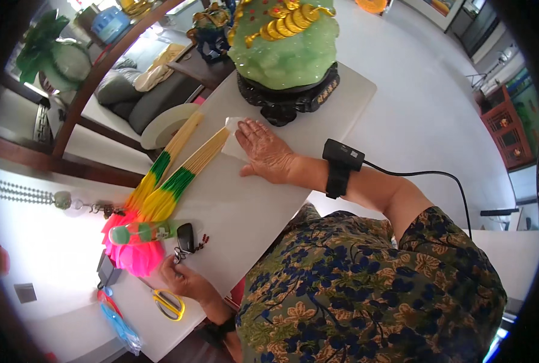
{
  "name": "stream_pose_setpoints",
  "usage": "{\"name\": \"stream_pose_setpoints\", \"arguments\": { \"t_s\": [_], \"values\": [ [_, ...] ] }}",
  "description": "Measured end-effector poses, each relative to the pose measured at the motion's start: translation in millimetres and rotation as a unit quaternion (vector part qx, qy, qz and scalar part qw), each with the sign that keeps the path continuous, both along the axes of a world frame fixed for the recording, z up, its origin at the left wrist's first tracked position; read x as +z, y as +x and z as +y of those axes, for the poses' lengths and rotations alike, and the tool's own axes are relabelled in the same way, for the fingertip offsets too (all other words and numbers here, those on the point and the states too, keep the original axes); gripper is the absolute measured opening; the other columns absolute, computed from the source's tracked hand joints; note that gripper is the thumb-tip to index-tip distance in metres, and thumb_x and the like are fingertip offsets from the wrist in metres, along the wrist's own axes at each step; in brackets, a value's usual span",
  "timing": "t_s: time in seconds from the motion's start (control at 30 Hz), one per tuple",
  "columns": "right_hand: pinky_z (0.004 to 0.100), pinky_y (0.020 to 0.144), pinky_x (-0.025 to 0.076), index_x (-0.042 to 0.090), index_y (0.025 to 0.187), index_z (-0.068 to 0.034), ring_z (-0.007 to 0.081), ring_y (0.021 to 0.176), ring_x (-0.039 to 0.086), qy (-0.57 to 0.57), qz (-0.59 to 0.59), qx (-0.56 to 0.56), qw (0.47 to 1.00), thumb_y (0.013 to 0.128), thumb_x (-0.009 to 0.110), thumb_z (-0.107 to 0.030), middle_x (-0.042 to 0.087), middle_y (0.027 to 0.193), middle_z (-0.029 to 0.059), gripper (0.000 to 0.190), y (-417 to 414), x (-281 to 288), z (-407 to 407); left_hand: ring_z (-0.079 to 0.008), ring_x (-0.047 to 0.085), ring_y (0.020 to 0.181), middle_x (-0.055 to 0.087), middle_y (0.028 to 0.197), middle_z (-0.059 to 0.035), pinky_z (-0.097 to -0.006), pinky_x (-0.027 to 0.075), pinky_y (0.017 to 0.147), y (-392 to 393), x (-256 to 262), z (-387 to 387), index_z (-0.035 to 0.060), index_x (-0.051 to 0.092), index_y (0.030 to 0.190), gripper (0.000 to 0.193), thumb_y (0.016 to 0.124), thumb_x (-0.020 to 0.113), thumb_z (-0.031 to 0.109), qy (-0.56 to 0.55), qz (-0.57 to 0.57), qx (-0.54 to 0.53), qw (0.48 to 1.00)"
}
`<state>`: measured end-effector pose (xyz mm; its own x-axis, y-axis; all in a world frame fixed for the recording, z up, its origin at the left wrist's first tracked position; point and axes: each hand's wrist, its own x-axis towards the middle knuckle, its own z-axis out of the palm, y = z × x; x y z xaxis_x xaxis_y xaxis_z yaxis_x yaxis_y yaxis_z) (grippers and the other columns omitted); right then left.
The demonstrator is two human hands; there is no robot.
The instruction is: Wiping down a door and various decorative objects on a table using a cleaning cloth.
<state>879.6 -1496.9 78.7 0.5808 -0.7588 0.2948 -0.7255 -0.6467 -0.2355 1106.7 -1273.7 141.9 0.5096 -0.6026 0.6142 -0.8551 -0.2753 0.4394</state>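
My right hand [266, 152] lies flat, palm down, on a white tissue [232, 149] on the white table [247, 213]. The tissue's far corner touches the wooden rib ends of a folded fan [185, 177] with green, yellow and pink cloth. Beside it lies a second folded fan [158, 165]. Near the table's left edge, my left hand [185, 281] has curled fingers, close to a bunch of keys [181, 254] and the pink fan cloth [138, 261]. Whether it grips anything is hidden. A black key fob [185, 238] lies just beyond the keys.
Yellow-handled scissors [169, 305] lie left of my left hand. A green-capped bottle [140, 232] lies across the pink cloth. A large green stone ornament [283, 54] on a black base [290, 97] stands beyond my right hand. A cable [419, 173] runs from my right wrist device [342, 156].
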Motion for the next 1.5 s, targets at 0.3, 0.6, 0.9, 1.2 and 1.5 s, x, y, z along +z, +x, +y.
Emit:
{"name": "stream_pose_setpoints", "arguments": {
  "t_s": [0.3,0.6,0.9,1.2,1.5],
  "values": [
    [0.0437,0.113,0.015,0.034,0.132,0.009,0.0349,0.136,0.023,0.030,-0.009,0.066,0.997,0.078,0.060,-0.050,0.030,0.142,0.0238,0.084,-57.1,6.6,29.4,-0.0343,0.057,0.104,0.060,0.107,-0.0188,-0.0389,0.043,0.092,-33.3,-7.7,-97.7,-0.0015,0.058,0.105,0.033,0.076,0.045,-0.008,0.124,0.068,-0.260,0.955],
    [0.0455,0.113,0.016,0.031,0.136,0.003,0.0307,0.136,0.023,0.059,0.068,0.019,0.996,0.078,0.059,-0.051,0.030,0.143,0.0177,0.084,-127.0,17.1,39.1,-0.0342,0.053,0.113,0.058,0.118,-0.0188,-0.0393,0.040,0.098,-50.9,-16.9,-148.2,-0.0009,0.058,0.107,0.031,0.079,0.048,-0.005,0.199,0.075,-0.351,0.912],
    [0.0491,0.113,0.013,0.031,0.138,0.000,0.0288,0.138,0.020,0.046,0.083,-0.179,0.979,0.082,0.056,-0.050,0.027,0.146,0.0160,0.079,-167.9,-1.7,11.6,-0.0349,0.047,0.119,0.052,0.125,-0.0207,-0.0403,0.036,0.102,-50.9,-38.4,-181.6,-0.0033,0.057,0.110,0.032,0.078,0.051,-0.002,0.205,0.004,-0.344,0.916],
    [0.0481,0.114,0.013,0.028,0.141,-0.003,0.0250,0.140,0.017,0.072,0.127,-0.226,0.963,0.089,0.049,-0.040,0.024,0.149,0.0110,0.067,-193.9,-2.4,-31.0,-0.0355,0.045,0.118,0.051,0.122,-0.0203,-0.0417,0.034,0.102,-43.2,-58.9,-196.7,-0.0021,0.054,0.111,0.035,0.075,0.054,-0.002,0.175,0.046,-0.327,0.928],
    [0.0468,0.112,0.021,0.027,0.143,-0.008,0.0241,0.139,0.020,0.077,0.145,-0.241,0.957,0.093,0.043,-0.039,0.024,0.150,0.0084,0.061,-205.5,-23.4,-68.5,-0.0361,0.040,0.121,0.047,0.125,-0.0201,-0.0434,0.032,0.105,-54.2,-63.8,-183.7,-0.0022,0.049,0.113,0.037,0.076,0.055,0.000,0.184,-0.053,-0.300,0.934]
  ]
}}
